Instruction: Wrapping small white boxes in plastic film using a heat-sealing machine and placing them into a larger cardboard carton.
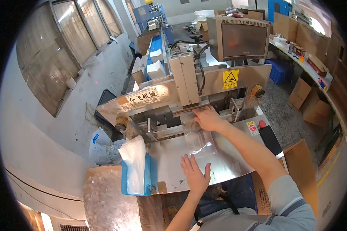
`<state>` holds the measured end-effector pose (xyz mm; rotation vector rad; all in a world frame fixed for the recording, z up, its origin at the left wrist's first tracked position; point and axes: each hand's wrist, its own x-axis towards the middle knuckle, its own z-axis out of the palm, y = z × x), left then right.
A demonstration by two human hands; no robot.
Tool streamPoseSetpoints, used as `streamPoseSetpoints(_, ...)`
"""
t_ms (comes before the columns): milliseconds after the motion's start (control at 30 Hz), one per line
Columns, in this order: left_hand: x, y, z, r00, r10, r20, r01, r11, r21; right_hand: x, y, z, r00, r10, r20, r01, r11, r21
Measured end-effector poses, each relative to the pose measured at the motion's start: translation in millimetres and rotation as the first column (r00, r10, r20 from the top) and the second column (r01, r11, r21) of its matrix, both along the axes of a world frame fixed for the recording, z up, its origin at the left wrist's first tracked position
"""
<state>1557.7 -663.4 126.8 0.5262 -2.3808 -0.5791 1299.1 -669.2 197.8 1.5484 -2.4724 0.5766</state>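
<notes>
A clear plastic bag [199,141] lies lengthwise on the machine's steel table [164,158], its far end under the machine's metal head [184,82]. My right hand [209,119] reaches across from the right, its bent fingers closed on the bag's far part, right by the bar below the head. Their tips are partly hidden. Just short of the bag's near end, my left hand [195,174] is open with fingers spread, low over the table, holding nothing. To its left, a blue bin [149,173] holds a stack of white, thin sheets or bags [134,163].
A red stop button [262,123] and a black flat object [271,140] sit at the table's right. A monitor [241,40] rises behind. Cardboard with clear plastic [112,196] stands at lower left. Beyond the machine runs a blue conveyor [155,46].
</notes>
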Motion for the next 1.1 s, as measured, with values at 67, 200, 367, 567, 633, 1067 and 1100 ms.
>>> streamPoseSetpoints(67,2.1,-2.2,0.2,1.0,0.019,-0.024,-0.019,1.0,0.022,0.5,-3.2,4.2,0.999,-0.034,0.026,0.03,0.992,0.123)
streamPoseSetpoints(200,4.0,-5.7,-1.6,0.99,0.046,-0.133,-0.032,0.994,0.107,0.4,-9.3,7.2,0.998,-0.054,0.027,0.049,0.985,0.166)
streamPoseSetpoints(367,5.5,-6.9,-2.4,0.98,0.035,-0.196,-0.008,0.99,0.138,-2.5,5.5,-7.4,0.999,0.027,0.047,-0.027,1.0,-0.002)
streamPoseSetpoints(567,7.9,-9.3,-5.1,0.974,0.022,-0.227,0.007,0.992,0.124,43.6,74.8,-23.6,0.793,0.024,0.608,0.189,0.94,-0.283)
streamPoseSetpoints(633,7.7,-10.2,-5.6,0.978,0.037,-0.206,-0.002,0.986,0.168,54.8,90.8,-36.5,0.725,0.044,0.687,0.218,0.932,-0.29)
streamPoseSetpoints(1067,-50.9,-78.2,-2.9,0.966,0.085,-0.243,0.109,0.721,0.685,70.4,91.9,-59.4,0.441,0.043,0.897,0.414,0.877,-0.245)
streamPoseSetpoints(1100,-57.2,-84.9,1.6,0.979,0.035,-0.201,0.124,0.678,0.724,67.9,87.0,-61.2,0.46,-0.003,0.888,0.418,0.883,-0.214)
